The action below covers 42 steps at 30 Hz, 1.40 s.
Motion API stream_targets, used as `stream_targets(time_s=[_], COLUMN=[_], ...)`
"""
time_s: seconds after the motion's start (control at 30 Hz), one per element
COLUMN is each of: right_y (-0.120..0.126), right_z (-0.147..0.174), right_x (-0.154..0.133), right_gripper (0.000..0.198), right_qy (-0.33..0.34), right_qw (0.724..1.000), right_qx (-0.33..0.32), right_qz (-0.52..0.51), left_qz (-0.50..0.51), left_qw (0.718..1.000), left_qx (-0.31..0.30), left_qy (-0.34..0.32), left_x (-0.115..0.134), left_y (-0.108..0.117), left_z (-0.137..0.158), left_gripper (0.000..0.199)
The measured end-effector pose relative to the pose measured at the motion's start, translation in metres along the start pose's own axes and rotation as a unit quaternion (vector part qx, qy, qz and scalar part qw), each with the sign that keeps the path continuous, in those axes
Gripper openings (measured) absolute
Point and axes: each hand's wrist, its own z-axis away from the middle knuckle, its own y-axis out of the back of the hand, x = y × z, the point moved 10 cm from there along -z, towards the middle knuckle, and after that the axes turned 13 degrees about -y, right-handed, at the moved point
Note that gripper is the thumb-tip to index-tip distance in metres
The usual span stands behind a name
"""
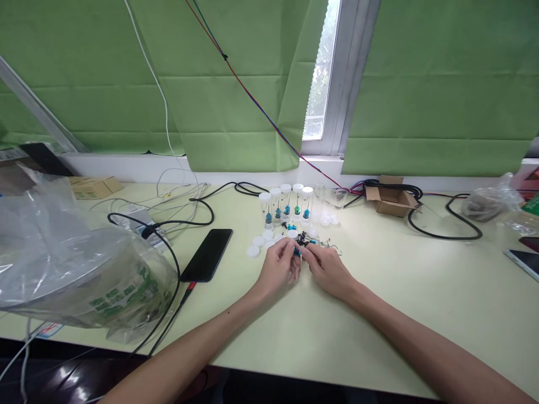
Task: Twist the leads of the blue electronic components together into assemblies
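My left hand [279, 264] pinches a small shiny blue part [297, 252] between thumb and fingers. Closed on the near side of that part is my right hand [330, 270], its thumb and forefinger touching it; the fingers hide most of its shape. Just beyond them lies a pile of small black parts [302, 239] and thin metal rods [330, 244]. Loose white caps [253, 251] are scattered left of the pile. Behind stand several clear capped tubes [307, 205], each with a blue or green piece and thin rods inside. Another blue piece [291, 227] lies before the tubes.
A phone [207, 255] with a cable lies left of my hands, beside a large plastic-wrapped tub [96, 275]. An open cardboard box [391, 201] and black cables [448, 235] are at the back right. Clear empty tubes [336, 196] lie near the box.
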Motion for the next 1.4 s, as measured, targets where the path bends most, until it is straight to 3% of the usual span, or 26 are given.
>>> stream_targets(time_s=[0.3, 0.47, 0.73, 1.4], right_y=[0.003, 0.003, -0.002, -0.002], right_z=[-0.001, 0.001, 0.002, -0.001], right_x=[0.001, 0.002, 0.003, 0.003], right_gripper=[0.042, 0.022, 0.013, 0.038], right_qy=[-0.019, -0.035, -0.027, -0.008], right_qw=[1.0, 0.999, 0.999, 1.0], right_qx=[0.014, 0.003, -0.024, -0.005], right_qz=[0.004, -0.03, -0.034, 0.002], left_qz=[-0.002, -0.002, -0.008, -0.014], left_qw=[1.0, 1.0, 1.0, 1.0], left_qx=[-0.001, 0.027, 0.024, -0.001], left_qy=[0.001, -0.006, -0.002, -0.007], left_x=[-0.001, -0.002, -0.005, -0.003], left_y=[0.001, 0.01, 0.011, 0.003], left_z=[-0.001, -0.002, -0.002, 0.0], left_gripper=[0.035, 0.033, 0.032, 0.033])
